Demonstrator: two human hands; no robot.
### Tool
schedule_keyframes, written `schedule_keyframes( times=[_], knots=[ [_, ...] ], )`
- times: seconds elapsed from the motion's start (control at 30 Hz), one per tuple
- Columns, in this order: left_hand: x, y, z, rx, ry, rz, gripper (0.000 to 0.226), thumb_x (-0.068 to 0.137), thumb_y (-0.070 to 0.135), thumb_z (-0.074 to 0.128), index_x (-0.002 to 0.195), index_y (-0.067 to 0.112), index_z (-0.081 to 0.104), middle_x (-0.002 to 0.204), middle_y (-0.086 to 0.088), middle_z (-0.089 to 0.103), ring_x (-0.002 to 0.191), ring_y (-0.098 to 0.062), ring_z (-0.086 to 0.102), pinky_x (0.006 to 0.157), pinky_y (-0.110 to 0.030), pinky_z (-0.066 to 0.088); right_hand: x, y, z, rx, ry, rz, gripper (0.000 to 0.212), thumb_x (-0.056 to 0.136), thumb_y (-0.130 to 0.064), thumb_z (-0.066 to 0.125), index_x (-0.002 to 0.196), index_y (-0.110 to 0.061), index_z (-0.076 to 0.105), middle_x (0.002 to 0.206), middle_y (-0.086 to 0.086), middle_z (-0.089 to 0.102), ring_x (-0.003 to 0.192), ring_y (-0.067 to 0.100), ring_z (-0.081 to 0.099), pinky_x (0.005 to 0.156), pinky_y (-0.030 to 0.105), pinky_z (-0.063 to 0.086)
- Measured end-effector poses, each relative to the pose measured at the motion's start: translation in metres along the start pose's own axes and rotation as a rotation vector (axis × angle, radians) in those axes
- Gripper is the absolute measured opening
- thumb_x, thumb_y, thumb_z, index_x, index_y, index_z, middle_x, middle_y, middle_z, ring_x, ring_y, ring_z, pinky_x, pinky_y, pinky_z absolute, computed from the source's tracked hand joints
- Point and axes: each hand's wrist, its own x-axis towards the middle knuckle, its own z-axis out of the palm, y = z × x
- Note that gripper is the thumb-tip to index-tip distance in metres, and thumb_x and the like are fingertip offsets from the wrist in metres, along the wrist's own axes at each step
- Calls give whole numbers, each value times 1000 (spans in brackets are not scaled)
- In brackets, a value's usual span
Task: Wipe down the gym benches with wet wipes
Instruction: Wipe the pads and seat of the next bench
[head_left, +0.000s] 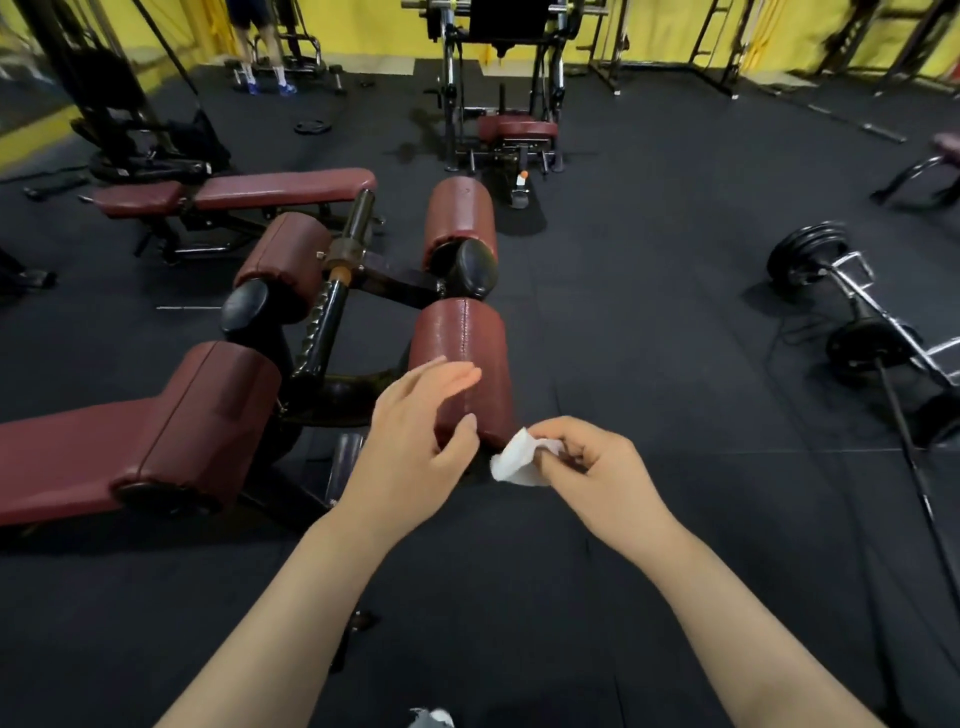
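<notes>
Fingers (558, 453) of the right hand (597, 467) pinch a crumpled white wet wipe (519, 460), thumb and forefinger closed on its right edge so that most of the sheet hangs free toward the left. That hold leaves a loose face of wipe ready to be laid against padding, and it sits just at the near lower end of the closest roller pad (462, 358), which is probably the surface being worked on. The left hand (415, 441) hovers over the same pad with its fingers straight and relaxed, holding nothing; the fingertips lie above the pad's near half, likely to steady the roller so it does not turn under the rubbing, though whether they actually touch the vinyl I cannot tell.

The pad is a dark red vinyl cylinder with a stitched seam along its top and a faintly glossy, creased skin. It belongs to a bench (67, 462) whose long maroon seat runs off to the near left, with three more matching rollers (283, 260) set on a black frame farther away. A second flat bench (234, 189) stands beyond, at far left. The wipe looks bunched and small rather than spread flat, so it may want opening out for broader strokes.
</notes>
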Motion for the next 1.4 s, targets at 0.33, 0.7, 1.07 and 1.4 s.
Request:
schedule_keyframes(
  times=[0.33,0.7,1.07,1.4],
  knots=[
    [45,27,14,137,-239,127,37,96,25,54,133,29,55,135,20,52,137,0,31,114,-24,20,-2,22,-36,40,242,346,10,93,-27,59,86,-22,66,82,2,66,67,8,53,63,27,43],
    [95,58,68,189,-386,226,35,97,25,54,132,25,58,134,13,58,139,-7,35,115,-34,29,0,43,-85,74,396,408,8,92,-25,57,91,-23,64,93,5,67,85,26,62,73,41,54],
    [172,61,108,302,-283,41,35,95,27,57,131,28,58,135,15,56,136,-7,40,117,-36,28,106,93,-175,138,309,331,10,93,-18,55,89,-18,64,89,9,65,71,10,54,64,27,45],
    [217,48,90,383,-112,-137,37,96,27,58,133,27,58,134,17,55,132,-3,42,112,-26,31,223,108,-174,170,141,246,9,91,-19,57,87,-21,65,85,4,64,72,10,55,67,32,50]
  ],
)
